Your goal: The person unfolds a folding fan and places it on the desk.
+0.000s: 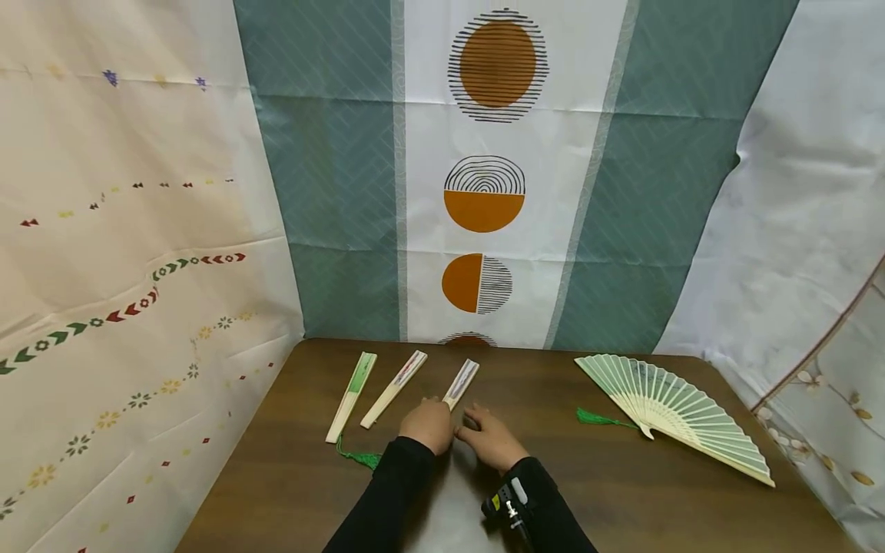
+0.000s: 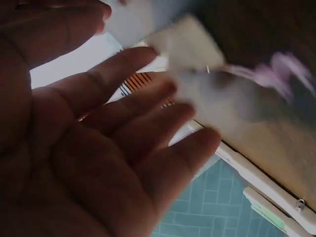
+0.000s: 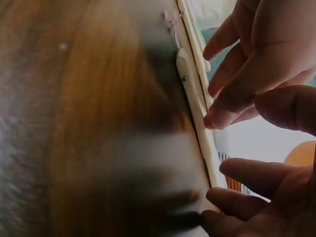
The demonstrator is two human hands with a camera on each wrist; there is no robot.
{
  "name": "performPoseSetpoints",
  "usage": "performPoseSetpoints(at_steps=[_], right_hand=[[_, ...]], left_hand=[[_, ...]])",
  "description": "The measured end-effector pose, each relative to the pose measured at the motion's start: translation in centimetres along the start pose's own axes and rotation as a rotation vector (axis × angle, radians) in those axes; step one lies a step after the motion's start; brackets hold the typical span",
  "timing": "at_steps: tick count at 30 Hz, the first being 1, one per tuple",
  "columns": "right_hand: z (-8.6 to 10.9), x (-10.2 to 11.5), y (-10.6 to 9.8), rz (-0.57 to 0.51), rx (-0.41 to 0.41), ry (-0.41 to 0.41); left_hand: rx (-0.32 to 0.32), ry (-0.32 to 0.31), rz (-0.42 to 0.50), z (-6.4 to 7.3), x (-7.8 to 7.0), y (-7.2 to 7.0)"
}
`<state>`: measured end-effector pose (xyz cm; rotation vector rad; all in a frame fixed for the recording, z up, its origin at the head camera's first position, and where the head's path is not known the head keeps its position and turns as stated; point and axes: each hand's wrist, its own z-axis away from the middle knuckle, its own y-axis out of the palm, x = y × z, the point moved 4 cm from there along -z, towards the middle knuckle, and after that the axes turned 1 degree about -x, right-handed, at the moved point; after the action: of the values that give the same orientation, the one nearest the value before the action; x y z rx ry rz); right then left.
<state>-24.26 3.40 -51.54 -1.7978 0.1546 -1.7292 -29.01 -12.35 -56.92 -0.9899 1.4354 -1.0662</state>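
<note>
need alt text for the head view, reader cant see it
A person's left hand and right hand are at the near end of a folded fan on a brown table. Two more folded fans lie to the left and a spread pale green fan to the right.

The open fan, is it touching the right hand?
Apart: the head view plainly shows brown table between the open fan and the right hand.
</note>
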Motion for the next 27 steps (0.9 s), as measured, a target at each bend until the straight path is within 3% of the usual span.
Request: performPoseSetpoints(at_steps=[3, 7, 11, 15, 18, 24, 27], right_hand=[[0.6, -0.1, 0.2, -0.044, 0.019, 0.026], [1.2, 0.4, 0.6, -0.030, -0.004, -0.018], [0.2, -1.9, 1.7, 0.020, -0.024, -0.051], [-1.2, -4.5, 2.5, 0.049, -0.032, -0.052], [-1.5, -5.1, 2.5, 0.058, -0.030, -0.072], [0.3, -1.8, 1.3, -0.044, -0.002, -0.144], [0.9, -0.4, 0.8, -0.073, -0.020, -0.121]], left_hand=[[-0.048, 0.029, 0.008, 0.0, -0.1, 1.0], [-0.134, 0.065, 0.052, -0.2, -0.2, 1.1], [-0.167, 0.060, 0.161, -0.2, -0.2, 0.7], [-0.127, -0.016, 0.312, -0.2, 0.0, 0.1], [-0.069, -0.056, 0.400, -0.1, 0.1, -0.1], [0.026, -0.050, 0.483, -0.2, 0.5, -0.2], [0.076, -0.063, 0.498, -0.5, 1.1, 0.1]])
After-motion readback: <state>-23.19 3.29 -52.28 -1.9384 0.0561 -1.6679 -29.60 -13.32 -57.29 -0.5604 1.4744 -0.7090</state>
